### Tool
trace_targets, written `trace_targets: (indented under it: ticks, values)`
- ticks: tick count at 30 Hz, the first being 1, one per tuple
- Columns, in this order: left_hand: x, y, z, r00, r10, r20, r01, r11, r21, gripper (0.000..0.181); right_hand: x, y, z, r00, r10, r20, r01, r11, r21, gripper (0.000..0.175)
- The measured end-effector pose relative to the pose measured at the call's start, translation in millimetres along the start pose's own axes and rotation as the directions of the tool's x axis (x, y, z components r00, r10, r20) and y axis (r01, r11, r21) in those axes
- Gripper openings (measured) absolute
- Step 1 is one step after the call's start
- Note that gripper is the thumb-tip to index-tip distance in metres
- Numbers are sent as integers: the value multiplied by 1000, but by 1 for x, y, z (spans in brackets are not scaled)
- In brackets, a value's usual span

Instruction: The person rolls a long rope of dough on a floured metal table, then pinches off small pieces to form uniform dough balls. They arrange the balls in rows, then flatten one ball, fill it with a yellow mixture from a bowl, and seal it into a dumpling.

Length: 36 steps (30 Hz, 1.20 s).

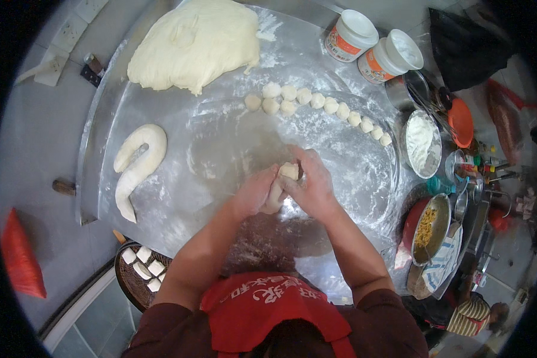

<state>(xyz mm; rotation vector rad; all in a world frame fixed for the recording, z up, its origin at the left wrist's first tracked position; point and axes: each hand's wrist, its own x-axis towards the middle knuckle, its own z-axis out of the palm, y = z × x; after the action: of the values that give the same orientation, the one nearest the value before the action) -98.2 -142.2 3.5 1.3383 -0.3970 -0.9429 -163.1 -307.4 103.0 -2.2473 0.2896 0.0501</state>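
Both hands meet over the floured metal worktop [215, 147]. My left hand [256, 190] is closed around a rope of dough [274, 197] that hangs below it. At the rope's upper end, the fingers of my right hand [311, 181] grip a small lump of dough [288, 171]. Beyond the hands, a curved row of small dough balls [317, 100] runs to the right, with a few more beside its left end. A large mass of dough [197, 44] rests at the upper left. A thick, hooked dough roll [145, 156] lies on the left.
Two white tubs [347, 40] stand at the upper right. Down the right side are a metal bowl of flour [423, 143], an orange bowl [460, 123] and a pan of yellowish food [426, 228]. White dough squares sit on a woven tray [129, 279] at lower left. Another person [470, 315] is at lower right.
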Motion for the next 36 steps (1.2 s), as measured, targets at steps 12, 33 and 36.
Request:
trace_targets:
  ticks: [12, 33, 36]
  values:
    - [-5, 11, 24, 998, -60, -3, 60, 997, -39, 23, -1, 29, 22, 894, -310, -323, 301, 950, -78, 31]
    - [5, 42, 11, 996, -90, 22, 92, 970, -225, 45, 18, 5, -16, 946, -259, 198, 258, 966, 29, 76]
    - [22, 32, 24, 934, -352, 60, 319, 749, -580, 44, 1, 14, -5, 992, -129, -15, 129, 991, 16, 66]
